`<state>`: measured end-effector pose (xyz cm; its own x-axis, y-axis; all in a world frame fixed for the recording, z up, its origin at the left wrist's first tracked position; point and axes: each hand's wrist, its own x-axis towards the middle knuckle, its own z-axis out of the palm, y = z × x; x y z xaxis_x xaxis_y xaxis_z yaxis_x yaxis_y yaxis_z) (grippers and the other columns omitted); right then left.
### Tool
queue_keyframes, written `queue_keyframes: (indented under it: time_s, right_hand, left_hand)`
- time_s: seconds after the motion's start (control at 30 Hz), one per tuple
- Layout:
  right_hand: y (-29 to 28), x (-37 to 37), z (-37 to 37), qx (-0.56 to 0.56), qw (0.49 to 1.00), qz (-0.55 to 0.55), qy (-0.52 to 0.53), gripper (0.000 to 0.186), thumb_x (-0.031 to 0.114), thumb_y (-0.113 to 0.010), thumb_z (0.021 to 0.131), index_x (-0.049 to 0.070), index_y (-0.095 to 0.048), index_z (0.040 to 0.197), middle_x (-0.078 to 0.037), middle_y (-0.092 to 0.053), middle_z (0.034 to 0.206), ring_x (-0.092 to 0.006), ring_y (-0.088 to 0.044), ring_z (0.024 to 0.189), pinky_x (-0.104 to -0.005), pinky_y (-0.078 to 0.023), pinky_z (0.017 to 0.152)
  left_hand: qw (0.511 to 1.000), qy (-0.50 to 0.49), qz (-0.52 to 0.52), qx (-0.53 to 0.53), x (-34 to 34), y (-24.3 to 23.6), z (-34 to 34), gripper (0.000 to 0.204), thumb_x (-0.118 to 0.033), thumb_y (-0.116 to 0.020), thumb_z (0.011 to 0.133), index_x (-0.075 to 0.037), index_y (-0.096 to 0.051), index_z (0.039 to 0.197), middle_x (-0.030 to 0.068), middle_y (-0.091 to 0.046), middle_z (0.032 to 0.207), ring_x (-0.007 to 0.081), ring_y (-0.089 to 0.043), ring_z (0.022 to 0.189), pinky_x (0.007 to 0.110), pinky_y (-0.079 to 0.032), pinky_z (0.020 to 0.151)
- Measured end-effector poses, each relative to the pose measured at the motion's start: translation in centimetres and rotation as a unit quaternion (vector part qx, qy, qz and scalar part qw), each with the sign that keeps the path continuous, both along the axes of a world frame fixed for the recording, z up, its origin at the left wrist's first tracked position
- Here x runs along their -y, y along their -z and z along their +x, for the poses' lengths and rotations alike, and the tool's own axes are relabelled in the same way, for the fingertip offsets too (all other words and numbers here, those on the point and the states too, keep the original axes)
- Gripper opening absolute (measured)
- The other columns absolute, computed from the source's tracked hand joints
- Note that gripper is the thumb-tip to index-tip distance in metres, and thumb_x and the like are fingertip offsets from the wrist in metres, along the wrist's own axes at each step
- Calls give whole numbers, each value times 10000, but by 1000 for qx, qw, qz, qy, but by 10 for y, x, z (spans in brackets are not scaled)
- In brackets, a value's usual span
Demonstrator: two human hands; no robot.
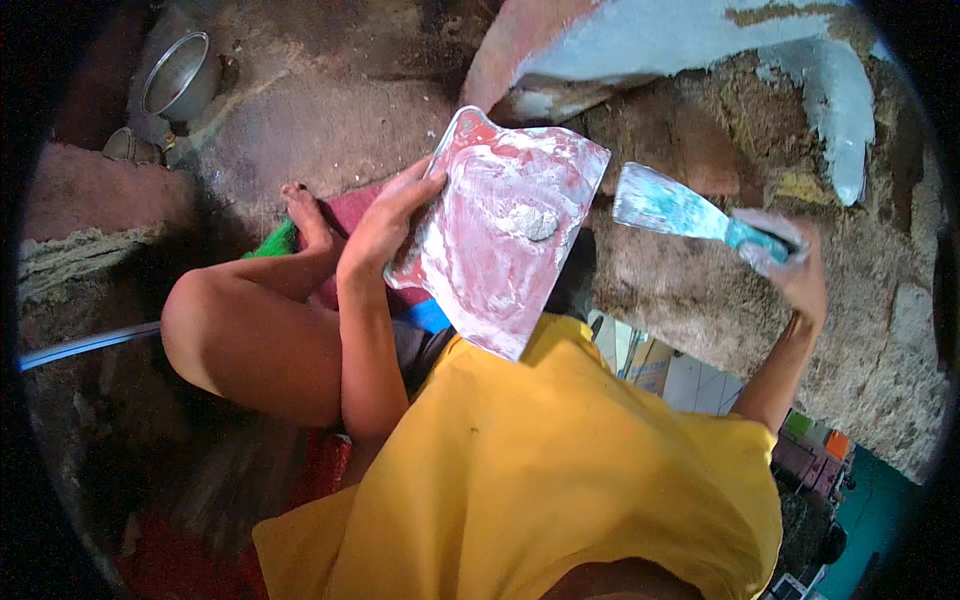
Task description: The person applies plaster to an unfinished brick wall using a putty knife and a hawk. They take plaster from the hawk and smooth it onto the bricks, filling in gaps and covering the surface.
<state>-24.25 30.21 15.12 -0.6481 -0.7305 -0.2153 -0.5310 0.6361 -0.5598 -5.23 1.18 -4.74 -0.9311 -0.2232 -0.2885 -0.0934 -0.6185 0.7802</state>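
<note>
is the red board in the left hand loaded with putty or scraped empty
Loaded, but only lightly: the red board, held by the left hand, carries one small pale lump of putty near its middle, with thin white smears around it.

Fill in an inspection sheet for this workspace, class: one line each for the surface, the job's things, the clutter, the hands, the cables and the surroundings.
Surface: rough earthen wall, partly coated with pale blue-grey plaster.
Job's things: flat red board smeared white, carrying a lump of putty; putty knife with a coated blade and teal handle.
Clutter: metal bowl on the ground at upper left.
Hands: left hand grips the board's edge; right hand grips the knife handle, somewhat blurred.
Cables: nothing seen for certain; a light blue pipe or hose lies at left.
Surroundings: dirt floor; coloured boxes at lower right.
</note>
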Motion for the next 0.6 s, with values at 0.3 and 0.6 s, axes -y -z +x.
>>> queue_keyframes:
  time_s: [0.3,0.6]
  right_hand:
    - [37,50,-67,-12,984,-5,-179,332,196,-711,701,73,-639,1000,-55,-648,901,-119,-616,737,-247,-510,655]
    - [42,120,-43,-98,984,-37,-146,405,114,-710,702,49,-557,1071,-46,-608,983,-128,-548,905,-284,-431,823]
  left_hand:
    - [995,-31,-59,78,57,37,11,370,-207,-571,792,24,-548,1081,68,-589,997,149,-559,872,269,-417,832]
    - [968,-212,-26,132,82,18,36,456,-148,-573,773,47,-481,1174,140,-582,1021,193,-593,845,283,-467,766]
